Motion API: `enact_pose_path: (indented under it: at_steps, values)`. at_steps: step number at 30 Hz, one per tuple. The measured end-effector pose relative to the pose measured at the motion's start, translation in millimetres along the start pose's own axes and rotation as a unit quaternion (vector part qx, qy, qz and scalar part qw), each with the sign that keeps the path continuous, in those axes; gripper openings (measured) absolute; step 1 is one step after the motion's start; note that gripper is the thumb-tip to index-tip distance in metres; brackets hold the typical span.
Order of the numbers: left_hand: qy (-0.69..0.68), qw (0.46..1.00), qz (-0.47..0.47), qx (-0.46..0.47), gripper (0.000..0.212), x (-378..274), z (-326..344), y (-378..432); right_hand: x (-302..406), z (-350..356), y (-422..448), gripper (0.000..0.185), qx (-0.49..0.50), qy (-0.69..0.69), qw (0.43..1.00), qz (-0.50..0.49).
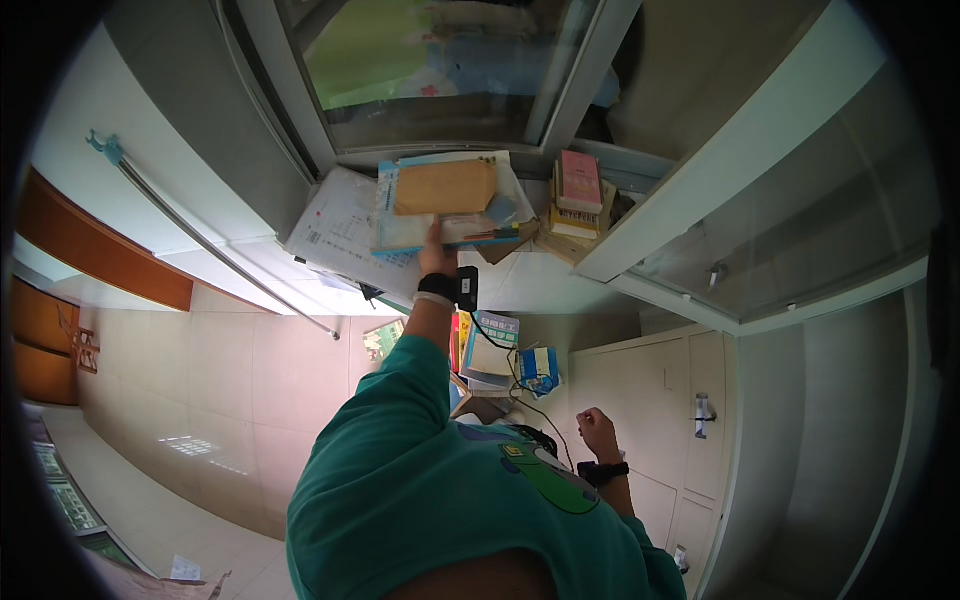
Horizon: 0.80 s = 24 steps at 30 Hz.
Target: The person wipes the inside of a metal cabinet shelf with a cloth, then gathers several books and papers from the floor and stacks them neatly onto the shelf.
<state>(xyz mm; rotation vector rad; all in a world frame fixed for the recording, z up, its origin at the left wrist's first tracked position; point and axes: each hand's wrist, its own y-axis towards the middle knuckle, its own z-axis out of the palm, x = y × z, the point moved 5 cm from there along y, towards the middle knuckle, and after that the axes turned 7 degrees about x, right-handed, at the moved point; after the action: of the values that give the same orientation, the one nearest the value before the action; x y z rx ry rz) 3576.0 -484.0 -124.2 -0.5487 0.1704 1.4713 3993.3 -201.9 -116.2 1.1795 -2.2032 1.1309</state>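
Observation:
My left hand (436, 253) reaches forward to a sill and grips the near edge of a clear document folder (450, 229). Its thumb lies on top and the fingers are hidden beneath. A brown paper envelope (444, 187) and several pens or pencils (491, 234) show on the folder. Under and left of it spreads a stack of written papers (337, 217). Low on the right, my right hand (598, 433) hangs in front of a white cabinet door with its fingers curled, and nothing shows in it.
A pink book (580, 180) tops a small pile right of the folder. Below stand books (491, 337) and a blue box (538, 367), with a dark cable (517, 375) nearby. A metal pole (217, 247) leans at left. An open-angled glazed panel (780, 202) borders the right.

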Motion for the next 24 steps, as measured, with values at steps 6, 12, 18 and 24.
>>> enact_pose_path:
  at_steps: [6,12,18,24]
  values:
    - [-0.032,0.993,-0.034,0.106,0.038,-65,34,-40,48,4,14,0.021,0.061,0.065,0.996,-0.026]
    - [0.014,0.989,-0.056,0.138,0.034,-118,22,-80,121,30,66,0.022,0.186,0.152,0.963,-0.12]
    - [0.06,0.98,-0.092,0.167,0.043,-150,14,-149,223,62,94,0.054,0.355,0.376,0.853,-0.075]
    - [0.117,0.948,-0.215,0.204,0.048,-169,-17,-190,281,66,68,0.083,0.631,0.716,0.299,-0.017]
